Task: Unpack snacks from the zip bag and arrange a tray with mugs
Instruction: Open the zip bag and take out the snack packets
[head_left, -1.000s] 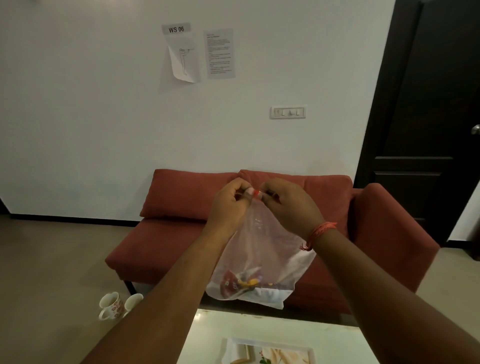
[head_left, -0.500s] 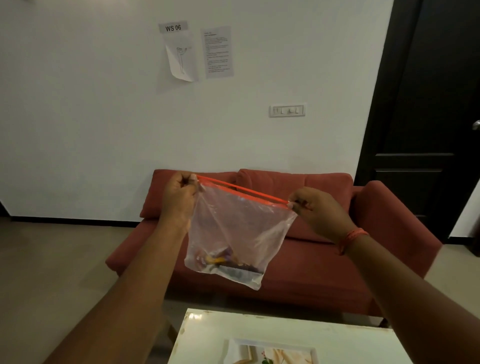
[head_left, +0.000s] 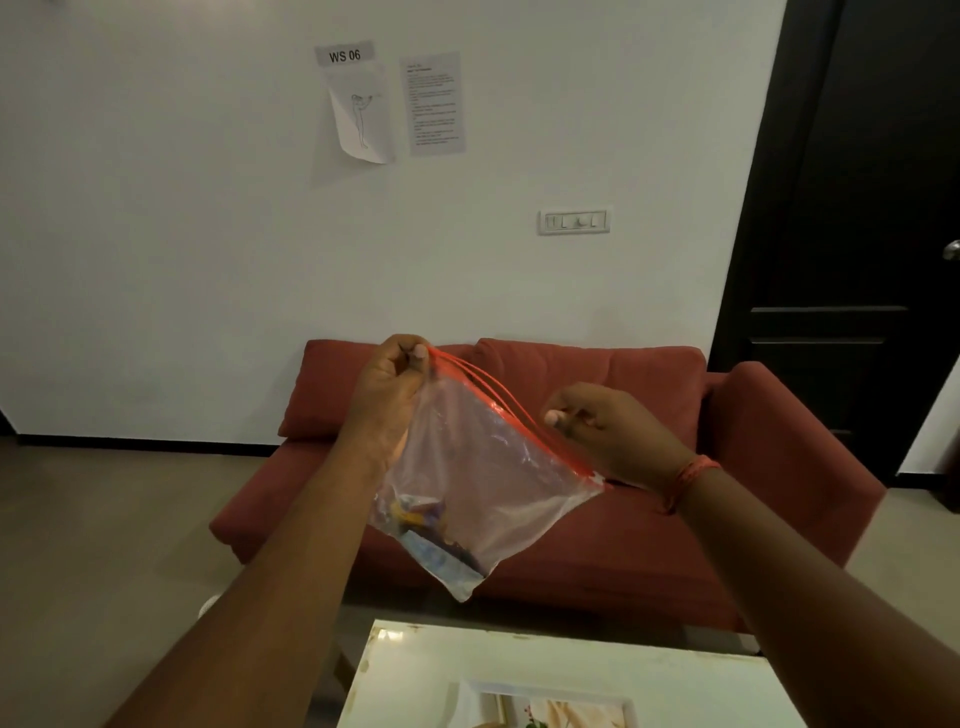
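Note:
A clear zip bag with an orange-red zip rim hangs in front of me over the red sofa. Its rim is parted and slants down to the right. Small wrapped snacks lie bunched in its lower left corner. My left hand pinches the rim's upper left corner. My right hand hovers just right of the rim with fingers curled and thumb against forefinger, and a small gap shows between it and the zip. A sliver of a white mug shows on the floor beside my left forearm.
A white glossy table fills the bottom edge, with a flat printed item on it. The red sofa stands against the white wall. A dark door is at the right. Bare floor lies to the left.
The two hands pulled the zip apart from the middle. Now my right hand has let go of its end, and the bag hangs slanted from my left hand.

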